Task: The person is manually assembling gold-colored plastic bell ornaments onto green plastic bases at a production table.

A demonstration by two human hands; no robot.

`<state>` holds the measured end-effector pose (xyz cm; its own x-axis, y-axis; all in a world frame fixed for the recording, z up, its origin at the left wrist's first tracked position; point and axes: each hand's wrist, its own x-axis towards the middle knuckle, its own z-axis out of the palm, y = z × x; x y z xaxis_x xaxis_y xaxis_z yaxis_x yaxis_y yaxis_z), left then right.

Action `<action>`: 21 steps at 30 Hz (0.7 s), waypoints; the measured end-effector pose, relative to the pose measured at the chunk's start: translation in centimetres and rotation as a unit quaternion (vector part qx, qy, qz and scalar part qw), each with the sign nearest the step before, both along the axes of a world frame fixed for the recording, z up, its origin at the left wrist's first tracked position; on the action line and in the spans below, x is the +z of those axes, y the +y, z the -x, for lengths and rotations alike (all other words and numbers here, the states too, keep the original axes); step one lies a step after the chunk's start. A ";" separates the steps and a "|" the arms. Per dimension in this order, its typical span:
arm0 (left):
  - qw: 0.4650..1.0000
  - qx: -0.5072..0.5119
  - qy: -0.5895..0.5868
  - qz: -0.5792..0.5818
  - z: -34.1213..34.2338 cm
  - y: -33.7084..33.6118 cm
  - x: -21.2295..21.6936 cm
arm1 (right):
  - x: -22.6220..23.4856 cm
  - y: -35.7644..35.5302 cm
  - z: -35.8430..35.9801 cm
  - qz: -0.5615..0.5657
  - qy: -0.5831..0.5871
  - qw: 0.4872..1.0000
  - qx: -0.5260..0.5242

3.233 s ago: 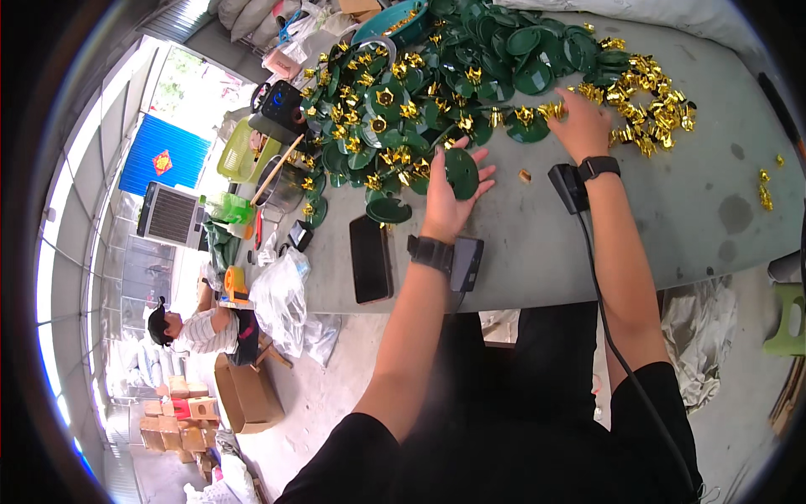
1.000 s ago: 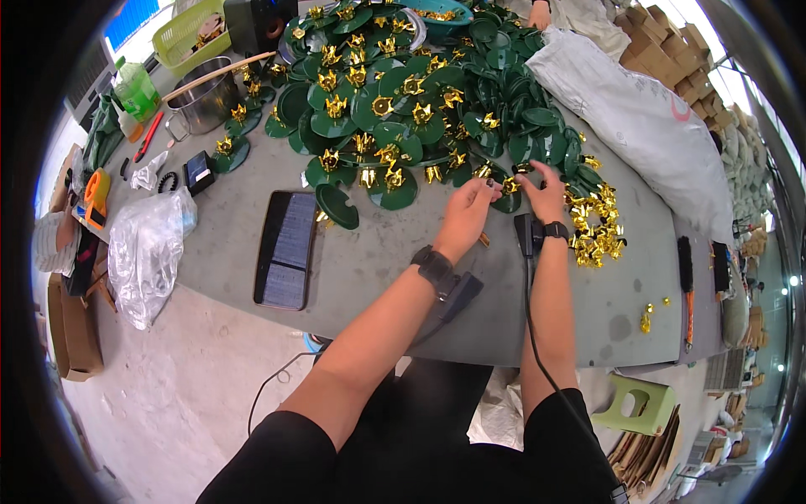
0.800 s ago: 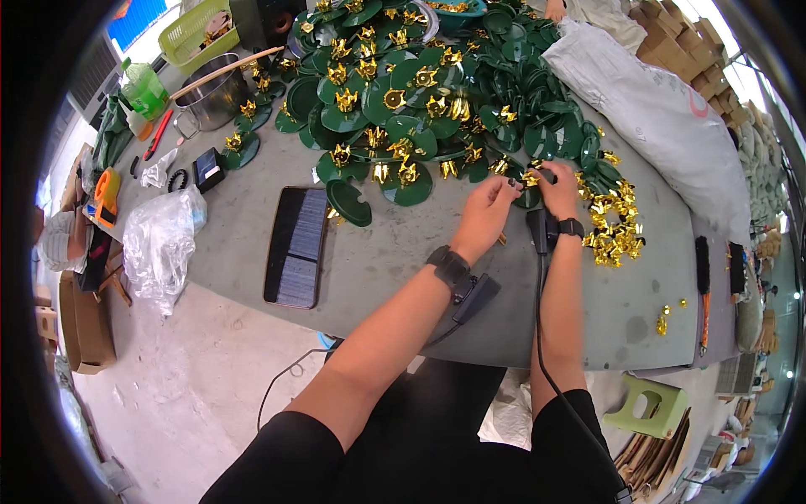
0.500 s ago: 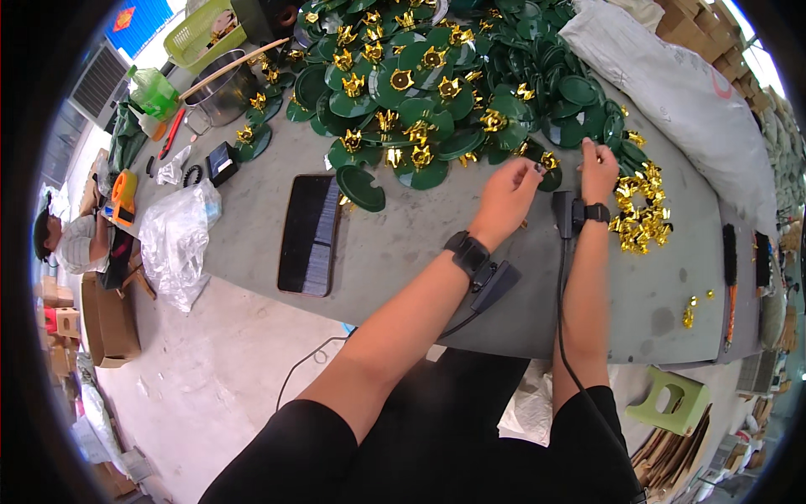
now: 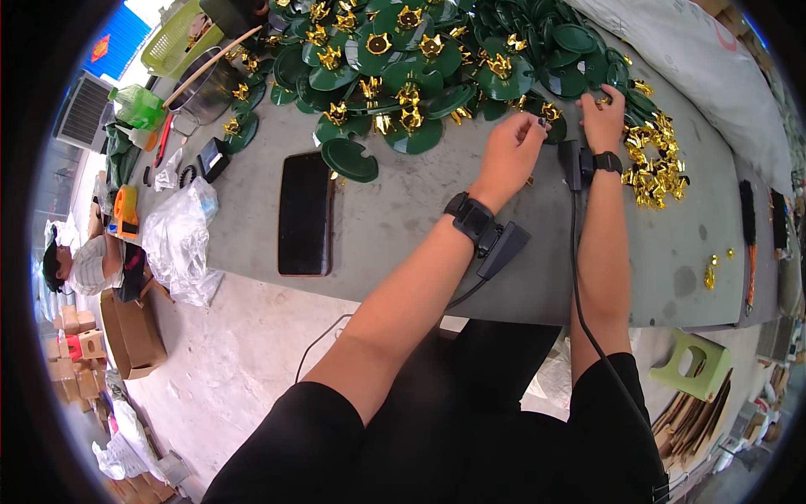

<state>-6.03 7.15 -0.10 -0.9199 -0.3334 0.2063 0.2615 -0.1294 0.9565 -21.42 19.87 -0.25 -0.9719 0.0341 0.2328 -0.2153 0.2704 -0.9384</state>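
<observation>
A seated worker's two hands meet at the far side of a grey table (image 5: 470, 252), at the near edge of a spread of green leaf-shaped discs (image 5: 420, 76) topped with gold flower pieces. The left hand (image 5: 510, 151) is pinched nearly closed, fingertips on a small dark-and-gold piece (image 5: 546, 124) held just off the table; what exactly it grips is too small to tell. The right hand (image 5: 603, 119) lies just beside it, fingers curled down over the disc pile's edge, its hold hidden. A loose heap of gold flower pieces (image 5: 655, 164) sits immediately to the right of the right hand, which is clearly the nearer of the two. A single bare green disc (image 5: 351, 160) lies well to the left, beside a dark flat panel (image 5: 304, 214).
</observation>
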 end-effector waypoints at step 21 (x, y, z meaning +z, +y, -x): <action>0.996 0.055 0.021 0.060 -0.2 1.4 -0.5 | -2.3 6.8 3.5 0.107 -0.021 0.994 0.011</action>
<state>-5.87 8.59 -0.58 -0.8693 -0.4018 0.2880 0.3076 0.0164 0.9514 -24.94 26.68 -2.59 -0.9818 0.0569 0.1811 -0.1778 0.0597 -0.9823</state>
